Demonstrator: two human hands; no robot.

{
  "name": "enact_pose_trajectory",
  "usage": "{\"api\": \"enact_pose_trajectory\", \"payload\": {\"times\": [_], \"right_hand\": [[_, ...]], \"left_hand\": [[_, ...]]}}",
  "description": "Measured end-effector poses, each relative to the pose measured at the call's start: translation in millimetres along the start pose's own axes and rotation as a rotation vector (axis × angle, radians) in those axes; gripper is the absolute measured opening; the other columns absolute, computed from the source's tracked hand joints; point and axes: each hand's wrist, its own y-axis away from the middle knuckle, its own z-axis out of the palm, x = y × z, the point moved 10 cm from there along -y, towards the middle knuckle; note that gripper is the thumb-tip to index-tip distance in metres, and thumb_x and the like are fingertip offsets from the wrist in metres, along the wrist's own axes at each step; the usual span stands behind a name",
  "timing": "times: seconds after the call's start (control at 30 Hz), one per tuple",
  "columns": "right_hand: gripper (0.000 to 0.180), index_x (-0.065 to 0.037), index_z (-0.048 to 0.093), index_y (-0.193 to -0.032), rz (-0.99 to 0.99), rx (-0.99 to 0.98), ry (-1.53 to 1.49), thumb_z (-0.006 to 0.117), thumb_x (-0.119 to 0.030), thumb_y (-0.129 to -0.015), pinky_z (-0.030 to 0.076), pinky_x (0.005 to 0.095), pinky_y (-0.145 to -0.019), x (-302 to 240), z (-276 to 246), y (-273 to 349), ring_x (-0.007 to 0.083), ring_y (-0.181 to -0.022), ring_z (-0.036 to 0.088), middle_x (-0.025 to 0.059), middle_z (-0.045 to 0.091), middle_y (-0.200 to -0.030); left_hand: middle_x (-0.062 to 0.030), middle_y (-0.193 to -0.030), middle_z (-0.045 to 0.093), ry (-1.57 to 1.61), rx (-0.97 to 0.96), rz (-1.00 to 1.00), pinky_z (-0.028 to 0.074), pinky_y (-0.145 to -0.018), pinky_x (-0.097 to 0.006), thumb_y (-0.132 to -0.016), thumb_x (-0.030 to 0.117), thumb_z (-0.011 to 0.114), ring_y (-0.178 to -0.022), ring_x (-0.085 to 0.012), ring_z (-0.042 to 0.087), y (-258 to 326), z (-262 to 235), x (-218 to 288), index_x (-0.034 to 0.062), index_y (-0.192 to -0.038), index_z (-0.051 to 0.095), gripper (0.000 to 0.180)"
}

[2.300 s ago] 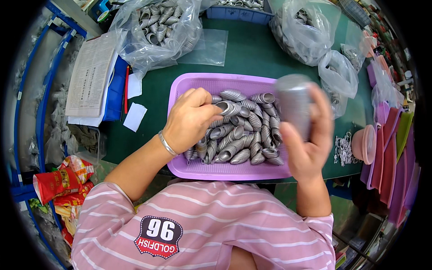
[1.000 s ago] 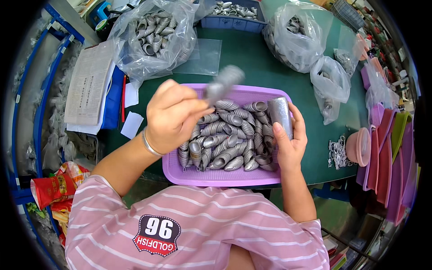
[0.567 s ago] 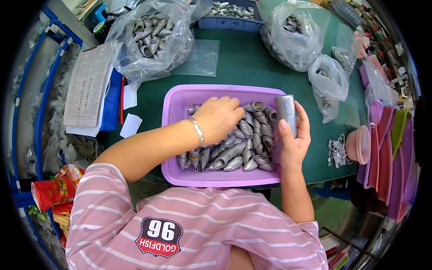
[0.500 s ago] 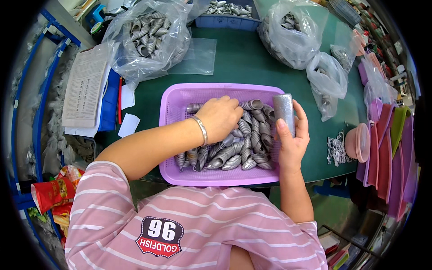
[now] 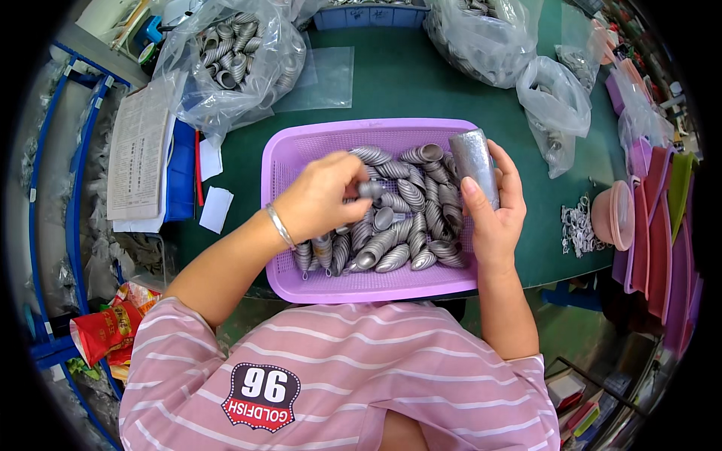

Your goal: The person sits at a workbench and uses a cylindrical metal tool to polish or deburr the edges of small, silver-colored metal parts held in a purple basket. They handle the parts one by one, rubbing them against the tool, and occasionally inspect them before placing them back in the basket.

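A purple plastic basket [image 5: 338, 293] stands before me, with many grey ridged metal tubes [image 5: 410, 194] piled in it, their ends cut at a slant. My left hand [image 5: 322, 194] is over the basket's left half, pinching a small, blurred grey metal piece [image 5: 368, 189]. In the pile just below lies a small round grey cup-shaped part [image 5: 383, 218]. My right hand [image 5: 498, 207], at the basket's right rim, grips a smooth silver metal cylinder [image 5: 474, 161] that stands nearly upright, tilted a little. Its thumb lies across the cylinder's lower part.
Clear plastic bags of ridged tubes [image 5: 233, 49] and another full bag [image 5: 485, 41] rest at the back, beside a blue bin [image 5: 368, 16]. On the right are a pink cup [image 5: 613, 216] and small white metal parts [image 5: 580, 229]. Printed sheets [image 5: 139, 158] lie left.
My left hand has drawn back left out of the pile, and a small grey piece now shows in its fingers. My right hand still holds the cylinder, now slightly more tilted.
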Motion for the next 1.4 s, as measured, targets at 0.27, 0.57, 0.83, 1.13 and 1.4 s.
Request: {"api": "enact_pose_trajectory", "payload": {"times": [0.27,0.57,0.83,1.13,1.4], "right_hand": [[0.055,0.000,0.049,-0.132,-0.014,-0.058,0.034,0.071,-0.016,-0.084,0.046,0.0274,-0.084,1,8,3,0.0153,-0.096,0.058,0.0115,0.061,-0.107],[0.050,-0.003,0.056,-0.125,-0.287,-0.348,0.507,0.072,-0.018,-0.079,0.050,0.0372,-0.083,-15,46,15,0.0331,-0.095,0.063,0.0185,0.063,-0.107],[0.050,-0.004,0.056,-0.124,-0.258,-0.359,0.569,0.072,-0.019,-0.079,0.050,0.0379,-0.081,-15,50,14,0.0336,-0.092,0.063,0.0181,0.064,-0.103],[0.050,-0.003,0.056,-0.123,-0.271,-0.372,0.553,0.073,-0.020,-0.079,0.050,0.0381,-0.080,-18,51,15,0.0335,-0.091,0.064,0.0177,0.064,-0.101],[0.050,-0.002,0.056,-0.124,-0.277,-0.372,0.532,0.072,-0.019,-0.079,0.050,0.0383,-0.080,-16,51,16,0.0332,-0.092,0.064,0.0182,0.064,-0.104]], "left_hand": [[-0.0170,-0.086,0.060,-0.257,-0.109,-0.140,0.051,-0.069,-0.038,-0.076,0.017,0.073,-0.077,-0.0299,0.062,9,25,-30,-0.0033,-0.099,0.059,0.033],[-0.0139,-0.088,0.059,-0.041,0.020,-0.057,0.050,-0.064,-0.036,-0.075,0.009,0.073,-0.073,-0.0242,0.061,10,16,-19,0.0004,-0.102,0.058,0.033],[-0.0081,-0.084,0.057,0.008,0.147,0.058,0.047,-0.061,-0.029,-0.079,0.005,0.072,-0.067,-0.0167,0.056,11,5,-6,0.0026,-0.109,0.053,0.036],[-0.0119,-0.100,0.068,0.181,0.191,-0.123,0.052,-0.064,-0.026,-0.084,-0.004,0.062,-0.074,-0.0129,0.065,11,-3,-28,0.0024,-0.096,0.046,0.021],[-0.0156,-0.101,0.060,0.059,-0.012,-0.075,0.053,-0.069,-0.032,-0.077,0.027,0.077,-0.080,-0.0261,0.065,8,22,-21,0.0009,-0.084,0.068,0.029]]}}
